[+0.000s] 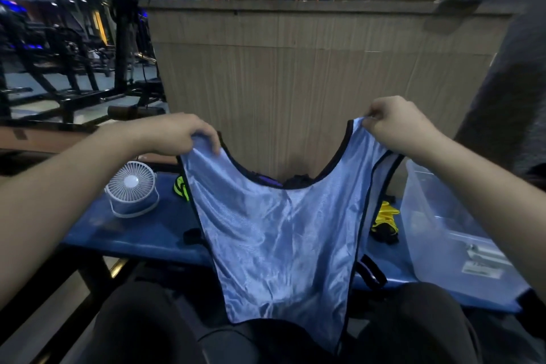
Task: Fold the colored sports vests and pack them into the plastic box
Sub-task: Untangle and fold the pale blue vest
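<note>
Two hands hold up the blue vest (pixel 280 233): left hand (pixel 180 134) and right hand (pixel 393 124) pinch its shoulder straps. It looks light, floppy and slippery.

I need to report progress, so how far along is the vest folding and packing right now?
Done: nothing visibly packed; the clear plastic box shows no vests inside. In hand: the left hand and right hand hold the blue vest up by its shoulders, unfolded. Left: folding it, plus the yellow vest and green vest lying on the blue table.
</note>
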Tool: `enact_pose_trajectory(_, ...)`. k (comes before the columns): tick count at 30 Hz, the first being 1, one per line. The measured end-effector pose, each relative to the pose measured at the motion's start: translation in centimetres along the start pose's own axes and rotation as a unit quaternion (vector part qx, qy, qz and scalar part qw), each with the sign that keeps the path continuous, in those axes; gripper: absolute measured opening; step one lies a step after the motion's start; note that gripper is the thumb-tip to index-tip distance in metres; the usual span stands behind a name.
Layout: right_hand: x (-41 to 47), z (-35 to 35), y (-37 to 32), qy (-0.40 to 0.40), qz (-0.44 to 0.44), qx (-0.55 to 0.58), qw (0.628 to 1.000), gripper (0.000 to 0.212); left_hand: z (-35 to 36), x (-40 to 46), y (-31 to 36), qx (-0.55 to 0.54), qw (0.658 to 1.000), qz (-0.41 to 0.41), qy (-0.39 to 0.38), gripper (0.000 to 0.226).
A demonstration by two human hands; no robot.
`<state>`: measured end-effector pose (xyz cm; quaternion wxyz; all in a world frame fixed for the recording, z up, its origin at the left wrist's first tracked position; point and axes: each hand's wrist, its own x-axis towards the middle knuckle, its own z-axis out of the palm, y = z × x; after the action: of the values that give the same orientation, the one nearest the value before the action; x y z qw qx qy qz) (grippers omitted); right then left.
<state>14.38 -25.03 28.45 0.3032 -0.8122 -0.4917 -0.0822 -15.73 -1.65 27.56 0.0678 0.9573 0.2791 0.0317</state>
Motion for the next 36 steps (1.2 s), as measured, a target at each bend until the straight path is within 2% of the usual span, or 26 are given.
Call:
enact_pose_trajectory(4,-0.2,0.7,-0.3,-0.026,0.016,0.038,0.999,0.018,0.4,0.2,0.4,-0.044,0.998,-0.047,0.012,0.068)
enact_pose_trajectory(9,-0.6,2.2,-1.2,-0.080,0.070,0.179,0.978,0.017,0.6,0.2,2.5,-0.173,0.982,-0.056,0.041,0.062)
enact_pose_trajectory(15,-1.5,3.5,-3.3,-0.139,0.151,0.321,0.925,0.016,1.2,0.6,5.1,-0.288,0.955,-0.044,0.048,0.061)
enact_pose_trajectory(20,-1.9,4.6,-5.0,-0.178,0.174,0.415,0.875,0.025,1.0,0.2,7.3,-0.303,0.953,-0.028,0.014,0.064)
enact_pose_trajectory(24,-2.4,5.5,-6.5,-0.192,0.164,0.446,0.859,0.032,1.8,0.3,9.4,-0.282,0.959,-0.016,0.012,0.068)
enact_pose_trajectory(30,-3.6,6.2,-8.6,-0.201,0.148,0.492,0.834,0.012,2.5,-0.1,11.2,-0.325,0.943,0.065,-0.045,0.075)
enact_pose_trajectory(34,-4.0,6.7,-8.5,-0.199,0.141,0.500,0.831,0.019,2.8,0.3,11.1,-0.360,0.930,0.063,-0.038,0.076)
enact_pose_trajectory(36,-4.2,6.7,-8.6,-0.206,0.136,0.507,0.826,0.019,3.0,0.3,10.7,-0.388,0.920,0.053,-0.032,0.066)
